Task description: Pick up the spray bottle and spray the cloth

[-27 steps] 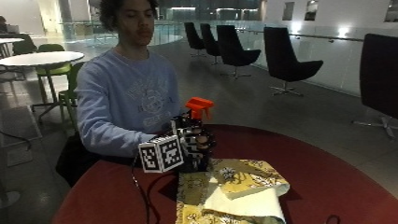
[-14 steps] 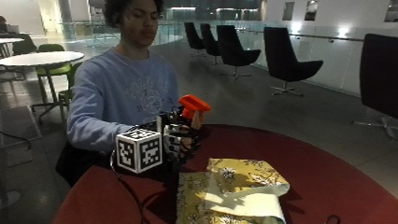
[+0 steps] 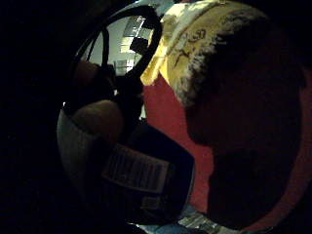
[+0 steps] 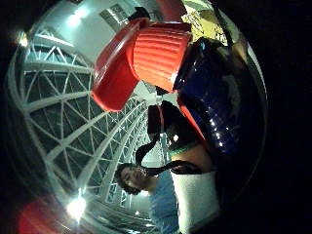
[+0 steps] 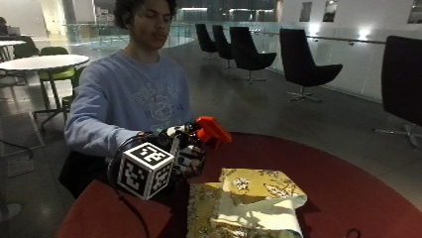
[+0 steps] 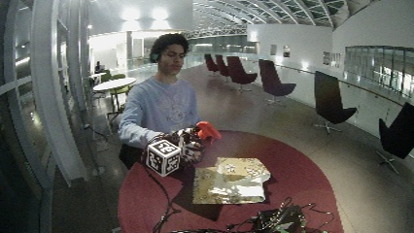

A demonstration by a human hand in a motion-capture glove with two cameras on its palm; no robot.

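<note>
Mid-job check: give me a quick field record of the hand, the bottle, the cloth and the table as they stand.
right hand: gripping the spray bottle, lifted off the table
spray bottle: orange head, dark blue body, nozzle end toward the cloth
cloth: yellow patterned, crumpled, lying on the table beside the hand
table: round, red top
spray: none visible

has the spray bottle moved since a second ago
Yes. Held in the right hand, the spray bottle drifted slightly toward the person, away from the yellow cloth.

No text can be read anywhere. The spray bottle [image 3: 141,180] carries a printed label with lines of small print, too blurred to make out.
</note>
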